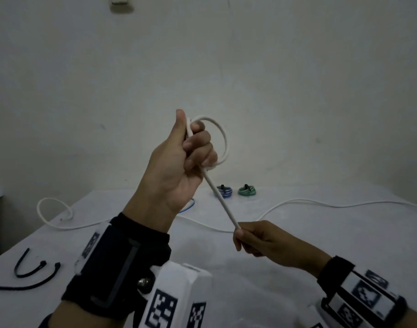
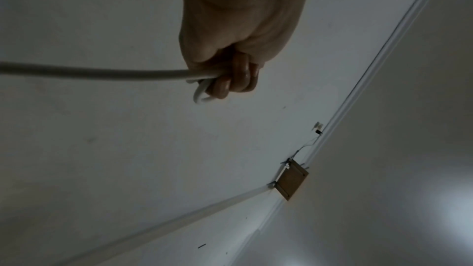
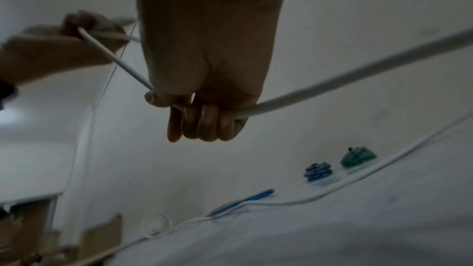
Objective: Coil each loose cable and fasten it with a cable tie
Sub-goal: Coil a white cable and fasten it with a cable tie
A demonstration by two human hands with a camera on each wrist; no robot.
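Head view: beyond the raised hands, at the far edge of the table [image 1: 297, 245], sit a blue coiled cable [image 1: 224, 191] and a green coiled cable [image 1: 247, 190], each bound with a dark tie. Two black cable ties [image 1: 34, 271] lie well to the left of the grip. The left hand [image 1: 179, 162] is held up, thumb upward, fingers curled round loops of the white cable [image 1: 220, 200]; a round coil stands out just right of its knuckles. From under that fist the cable runs taut, down and right, to the right hand [image 1: 262, 240], which pinches it. The cable's slack trails across the table behind both hands.

Left wrist view: the left hand [image 2: 230, 48] shows fingers [image 2: 240, 76] clenched on the white cable [image 2: 102, 73], which leaves the fist to the left.

Right wrist view: blurred. The right hand [image 3: 204, 98] has fingers [image 3: 207, 124] curled round the white cable [image 3: 332, 82]; the bound coils lie below and right of the grip.
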